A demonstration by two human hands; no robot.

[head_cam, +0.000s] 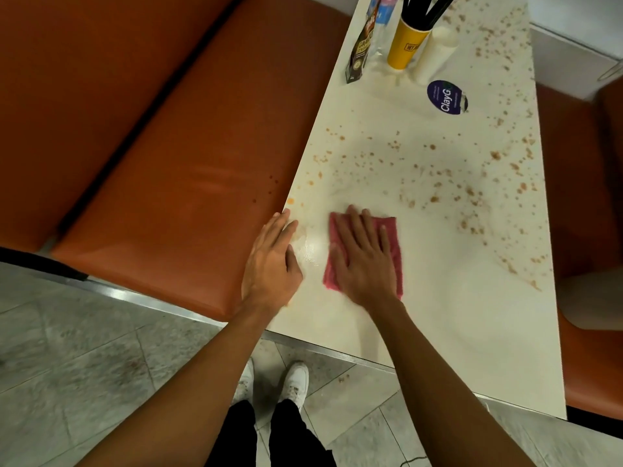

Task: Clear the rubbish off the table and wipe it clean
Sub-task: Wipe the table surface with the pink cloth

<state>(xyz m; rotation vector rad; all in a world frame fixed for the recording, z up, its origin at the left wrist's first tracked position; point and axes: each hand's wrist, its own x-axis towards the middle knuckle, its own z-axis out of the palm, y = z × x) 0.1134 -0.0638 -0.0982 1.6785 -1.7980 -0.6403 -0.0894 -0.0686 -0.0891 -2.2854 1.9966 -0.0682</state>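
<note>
A long white table [455, 315] is speckled with brown crumbs and stains [472, 190] over its middle and right side. My right hand [362, 257] presses flat, fingers straight, on a folded pink cloth [394, 244] near the table's left front part. My left hand [271, 261] rests flat with straight fingers on the table's left edge, beside a wet shiny patch [312, 246]. At the far end stand a yellow paper cup [404, 45] holding black straws, a white cup [435, 55] lying next to it, a brown snack packet [360, 52] and a clear plastic bottle [382, 25].
A round dark blue sticker [446, 97] lies on the table past the middle. Orange padded benches [161, 170] run along the left and another orange seat [590, 365] along the right. Grey tiled floor [84, 358] and my white shoes [296, 382] show below.
</note>
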